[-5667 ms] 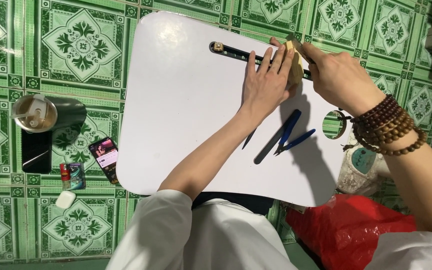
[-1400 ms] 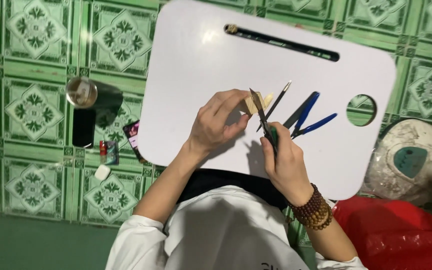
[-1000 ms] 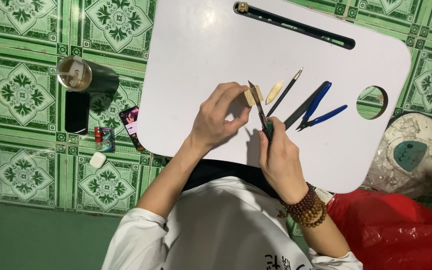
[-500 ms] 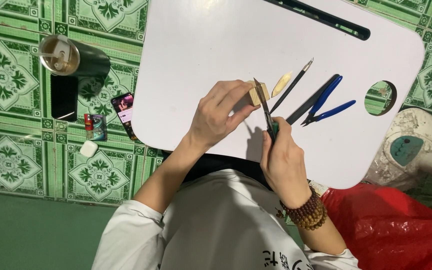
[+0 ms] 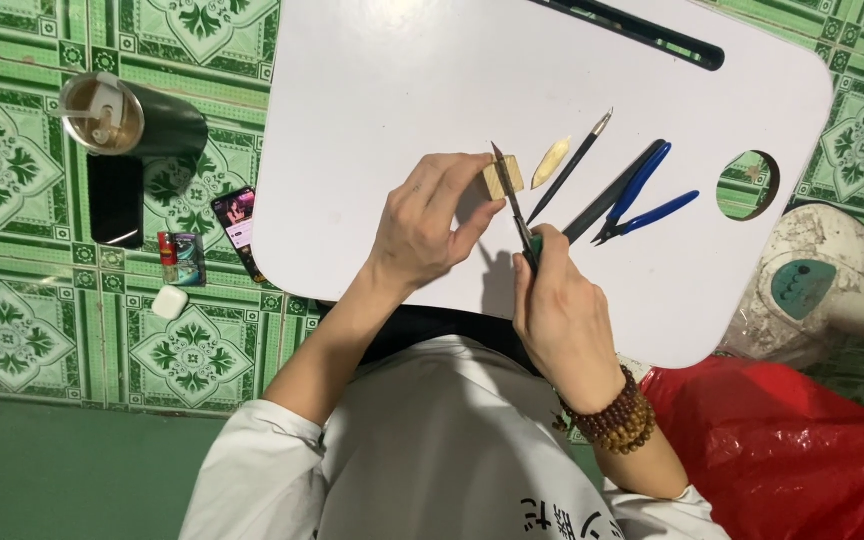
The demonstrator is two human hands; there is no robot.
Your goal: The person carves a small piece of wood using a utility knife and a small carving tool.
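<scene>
The hands have hardly moved; left hand (image 5: 427,220) grips a small wood block (image 5: 503,178) on the white surface (image 5: 372,90); right hand (image 5: 562,310) holds a knife (image 5: 514,205); green patterned floor tiles (image 5: 12,170) around.

On the lap desk (image 5: 372,110), pliers (image 5: 647,205) lie right of the wood block (image 5: 503,178).

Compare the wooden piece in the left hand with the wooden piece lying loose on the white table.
The wooden block is squarish and blunt; the loose sliver is slim with pointed ends. The block is pinched in the left hand's fingers with the knife blade against it; the sliver lies free, untouched. Both are pale wood on the white table.
</scene>
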